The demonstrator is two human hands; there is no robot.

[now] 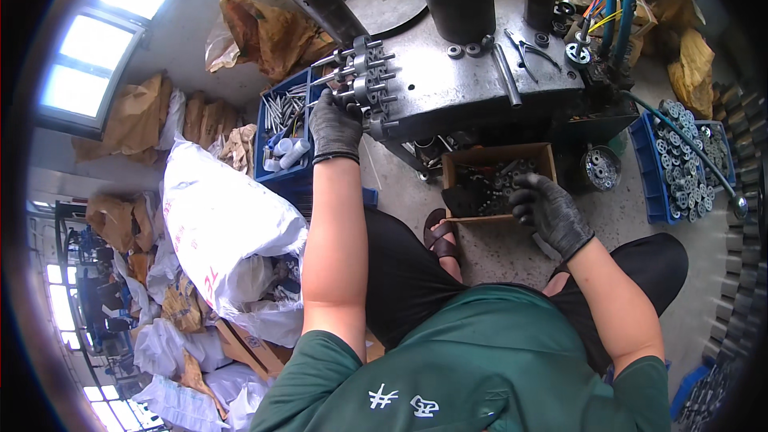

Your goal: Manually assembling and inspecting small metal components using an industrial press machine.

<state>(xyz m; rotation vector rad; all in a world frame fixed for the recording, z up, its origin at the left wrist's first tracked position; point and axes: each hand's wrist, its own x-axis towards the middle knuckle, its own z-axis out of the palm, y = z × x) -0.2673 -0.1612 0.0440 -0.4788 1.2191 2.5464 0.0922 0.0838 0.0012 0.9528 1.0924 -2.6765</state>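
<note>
Green shirt [480, 344]: nearest the camera, it filled much of the lower view, with white characters across the front.
Left hand [336, 126]: dark-gloved, you had it raised to the left edge of the steel table [440, 80], fingers bent against a row of metal fittings [370, 90]; whether they closed fully round one could not be told.
Fittings: grey, round-bodied, with thin rods sticking out to either side; they stood in a line along that table edge, the lower ones next to your fingers.
Right hand [552, 216]: also dark-gloved, you held it near the right corner of the cardboard box [488, 157], fingers loosely curled; whether something small sat in them could not be told.
Box: it was open, between your knees and the table, with dark small parts inside.
Table top: pliers [521, 45] lay spread beside a metal bar [506, 76]; a thick dark column [458, 4] rose behind.
Left side: a blue crate [280, 178] held metal rods and pale cylinders; a white sack [216, 216] bulged beside your left forearm.
Right side: another blue crate [650, 172] was heaped with grey holed discs [680, 144].
</note>
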